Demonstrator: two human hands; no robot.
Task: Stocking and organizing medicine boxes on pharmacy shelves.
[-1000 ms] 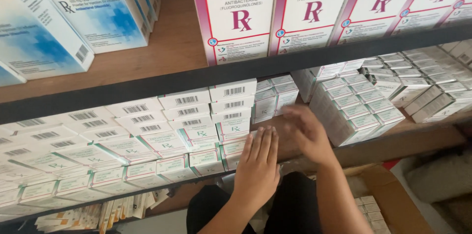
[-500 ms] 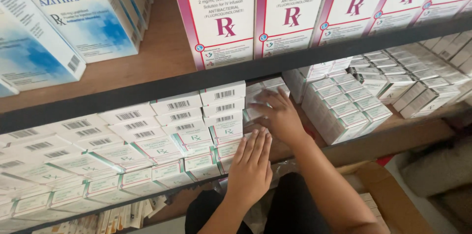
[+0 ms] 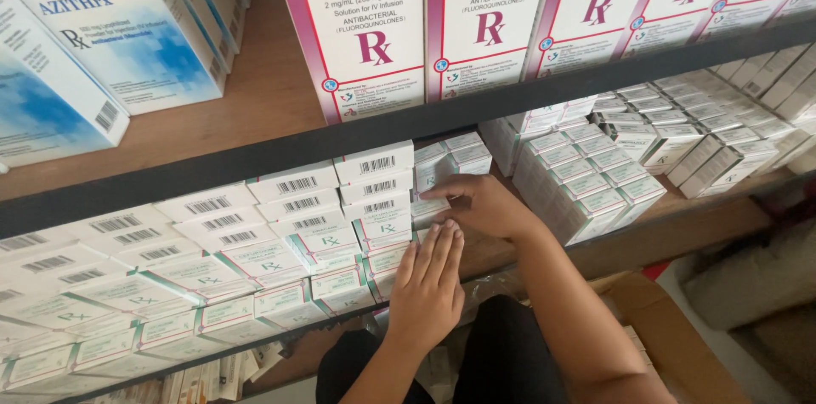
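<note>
Right hand has slid left onto stacked white-green boxes below pink-edged cartons.

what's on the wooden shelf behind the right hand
Behind the right hand, a short stack of small white cartons with green trim sits on the wooden shelf. The hand covers their lower fronts.

Small cartons fill the lower shelf (perhaps two-deep), tall cartons above.
</note>
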